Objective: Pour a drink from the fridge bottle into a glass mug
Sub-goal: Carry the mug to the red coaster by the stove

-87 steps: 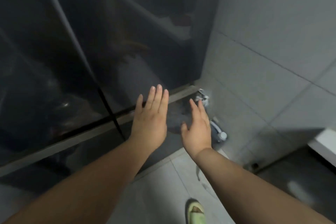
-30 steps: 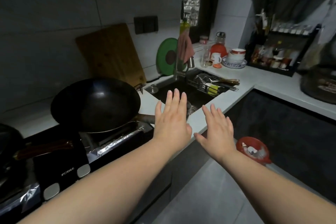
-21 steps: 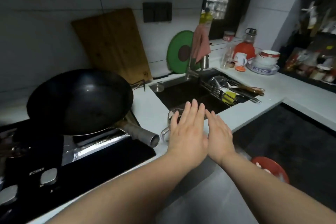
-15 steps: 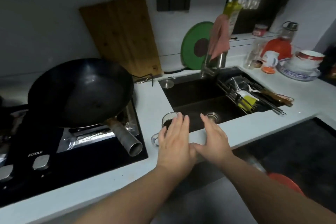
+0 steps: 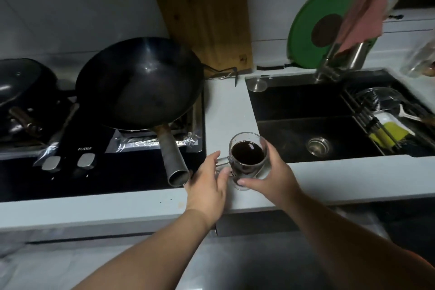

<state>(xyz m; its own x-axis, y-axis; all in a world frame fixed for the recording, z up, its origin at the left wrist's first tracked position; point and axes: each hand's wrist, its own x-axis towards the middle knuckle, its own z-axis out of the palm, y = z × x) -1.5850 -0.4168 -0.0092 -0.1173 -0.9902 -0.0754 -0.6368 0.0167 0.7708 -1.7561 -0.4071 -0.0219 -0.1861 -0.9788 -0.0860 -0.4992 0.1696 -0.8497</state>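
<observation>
Pale countertop [image 5: 230,110] carries glass mug [image 5: 247,156] between hob [image 5: 117,179], sink [image 5: 306,106].

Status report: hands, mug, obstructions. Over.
Left hand pinches mug by its handle, right hand cups it. Mug on counter, dark drink inside. Wok handle close beside left hand.

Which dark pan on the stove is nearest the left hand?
The large round black wok with the grey tubular handle, which ends beside the left hand; the other dark pan sits far left.
</observation>
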